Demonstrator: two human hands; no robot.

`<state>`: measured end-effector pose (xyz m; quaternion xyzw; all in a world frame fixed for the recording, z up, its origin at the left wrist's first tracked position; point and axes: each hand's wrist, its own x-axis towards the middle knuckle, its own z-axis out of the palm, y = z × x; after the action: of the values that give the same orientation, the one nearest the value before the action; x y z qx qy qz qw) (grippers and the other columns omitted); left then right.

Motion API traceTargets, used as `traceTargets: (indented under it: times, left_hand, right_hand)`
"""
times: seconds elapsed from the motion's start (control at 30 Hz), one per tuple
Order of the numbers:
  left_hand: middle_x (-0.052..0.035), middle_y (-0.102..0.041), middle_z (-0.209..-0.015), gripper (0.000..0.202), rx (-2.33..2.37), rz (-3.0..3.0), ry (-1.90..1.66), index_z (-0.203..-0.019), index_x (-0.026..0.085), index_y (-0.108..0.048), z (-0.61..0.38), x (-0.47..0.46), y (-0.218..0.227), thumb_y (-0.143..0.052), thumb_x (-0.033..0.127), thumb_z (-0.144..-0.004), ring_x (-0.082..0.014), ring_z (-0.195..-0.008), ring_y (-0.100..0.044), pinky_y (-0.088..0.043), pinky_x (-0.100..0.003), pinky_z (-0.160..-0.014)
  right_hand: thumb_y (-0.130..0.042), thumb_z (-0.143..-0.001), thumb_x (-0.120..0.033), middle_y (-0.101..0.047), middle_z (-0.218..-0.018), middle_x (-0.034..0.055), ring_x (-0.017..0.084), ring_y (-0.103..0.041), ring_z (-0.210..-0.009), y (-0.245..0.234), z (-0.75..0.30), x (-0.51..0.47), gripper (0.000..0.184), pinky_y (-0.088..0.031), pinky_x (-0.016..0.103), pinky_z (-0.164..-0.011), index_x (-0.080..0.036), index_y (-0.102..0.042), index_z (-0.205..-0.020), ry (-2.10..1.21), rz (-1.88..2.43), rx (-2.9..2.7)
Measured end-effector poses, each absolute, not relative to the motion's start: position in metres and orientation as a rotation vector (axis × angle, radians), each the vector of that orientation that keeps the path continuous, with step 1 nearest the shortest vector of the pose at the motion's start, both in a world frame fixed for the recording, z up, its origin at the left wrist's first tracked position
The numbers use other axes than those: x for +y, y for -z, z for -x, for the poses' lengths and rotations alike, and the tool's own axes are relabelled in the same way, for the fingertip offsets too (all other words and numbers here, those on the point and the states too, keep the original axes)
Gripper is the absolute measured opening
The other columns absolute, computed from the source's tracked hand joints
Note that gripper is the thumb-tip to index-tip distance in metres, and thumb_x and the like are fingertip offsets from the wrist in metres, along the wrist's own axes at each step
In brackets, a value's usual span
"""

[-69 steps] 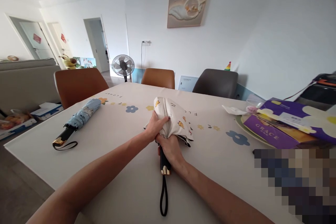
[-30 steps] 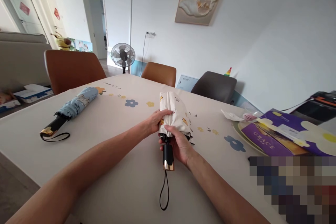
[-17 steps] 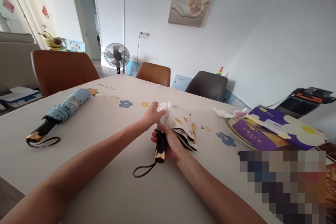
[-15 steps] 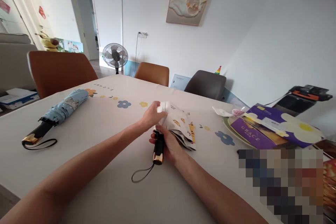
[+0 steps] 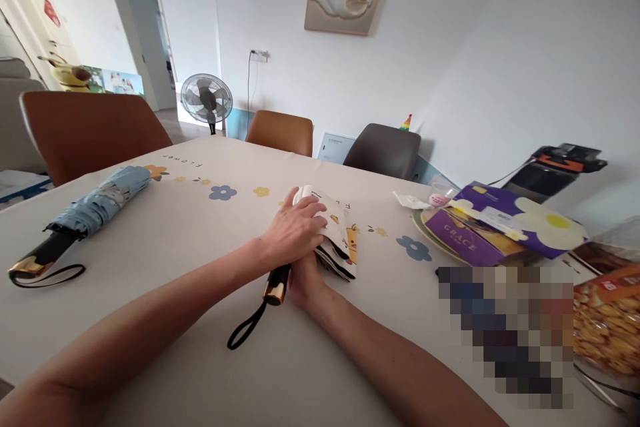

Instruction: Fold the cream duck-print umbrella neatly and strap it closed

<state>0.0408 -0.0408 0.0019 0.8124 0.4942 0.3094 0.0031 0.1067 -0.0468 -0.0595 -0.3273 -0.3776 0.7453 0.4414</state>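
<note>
A folded white umbrella [image 5: 339,235] with small cartoon prints lies over the table in front of me, its loose canopy folds pointing away to the right. Its black handle [image 5: 278,280] has a gold end and a black wrist loop that hangs toward me. My left hand [image 5: 294,228] lies across the top of the canopy, fingers curved over the cloth. Below it, my right hand [image 5: 306,281] grips the umbrella near the handle; the left hand hides most of its fingers. A furled blue umbrella [image 5: 103,203] rests at the left, handle toward me.
The table [image 5: 200,360] has a pale cloth with printed flowers. At the right stand a purple box [image 5: 457,237] on a plate, a dark bottle [image 5: 540,177] and a snack bag [image 5: 610,320]; a blurred patch covers something there. Chairs [image 5: 280,133] and a fan [image 5: 207,100] stand beyond.
My left hand has turned from pinching the canopy's upper edge to lying over its front, covering the right hand's fingers. The handle's end has shifted left. The whole view has swung slightly right.
</note>
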Motion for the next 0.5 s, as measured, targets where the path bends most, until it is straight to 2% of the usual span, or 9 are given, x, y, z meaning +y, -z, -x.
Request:
traceTargets:
  times: [0.13, 0.2, 0.3, 0.4, 0.5]
  left_hand:
    - [-0.0071, -0.062, -0.102, 0.025, 1.742, -2.579, -0.99, -0.087, 0.023, -0.061, -0.038, -0.047, -0.009, -0.037, 0.017, -0.084, -0.0231, -0.103, -0.05, -0.011, -0.043, -0.108]
    - [-0.0095, -0.061, -0.099, 0.03, 1.919, -2.639, -0.939, -0.095, 0.021, -0.059, -0.035, -0.048, -0.011, -0.031, 0.015, -0.086, -0.023, -0.096, -0.051, -0.023, -0.041, -0.102]
    - [-0.0108, -0.059, -0.095, 0.031, 2.236, -2.572, -0.882, -0.103, 0.018, -0.054, -0.028, -0.045, -0.014, -0.029, 0.011, -0.085, -0.0227, -0.091, -0.052, -0.038, -0.035, -0.082]
    - [-0.0093, -0.058, -0.098, 0.035, 2.509, -2.359, -0.843, -0.108, 0.019, -0.049, -0.017, -0.041, -0.021, -0.037, 0.007, -0.077, -0.0222, -0.092, -0.052, -0.039, -0.029, -0.065]
    - [-0.0084, -0.059, -0.103, 0.035, 2.618, -2.198, -0.883, -0.111, 0.02, -0.047, -0.004, -0.04, -0.03, -0.041, 0.013, -0.077, -0.0223, -0.092, -0.054, -0.036, -0.027, -0.058]
  right_hand:
    - [-0.062, -0.064, -0.015, -0.056, -0.06, -0.0021, 0.017, -0.056, -0.066, 0.051, -0.106, -0.055, 0.014, -0.046, 0.025, -0.052, -0.023, -0.051, -0.065, -1.756, 0.993, -0.79]
    - [-0.063, -0.063, -0.019, -0.055, -0.054, -0.0008, 0.017, -0.055, -0.055, 0.045, -0.106, -0.059, 0.012, -0.045, 0.026, -0.046, -0.019, -0.052, -0.06, -1.822, 1.004, -0.837]
    - [-0.062, -0.067, -0.031, -0.056, -0.051, 0.002, 0.015, -0.054, -0.044, 0.04, -0.11, -0.062, 0.019, -0.044, 0.026, -0.043, -0.014, -0.055, -0.061, -1.928, 1.004, -0.911]
    - [-0.063, -0.067, -0.033, -0.059, -0.054, 0.0027, 0.013, -0.055, -0.043, 0.037, -0.114, -0.062, 0.022, -0.044, 0.024, -0.045, -0.012, -0.056, -0.064, -1.981, 0.974, -0.95]
    - [-0.065, -0.067, -0.031, -0.063, -0.059, 0.0042, 0.014, -0.059, -0.047, 0.037, -0.117, -0.061, 0.021, -0.046, 0.024, -0.049, -0.012, -0.058, -0.07, -2.012, 0.962, -0.952]
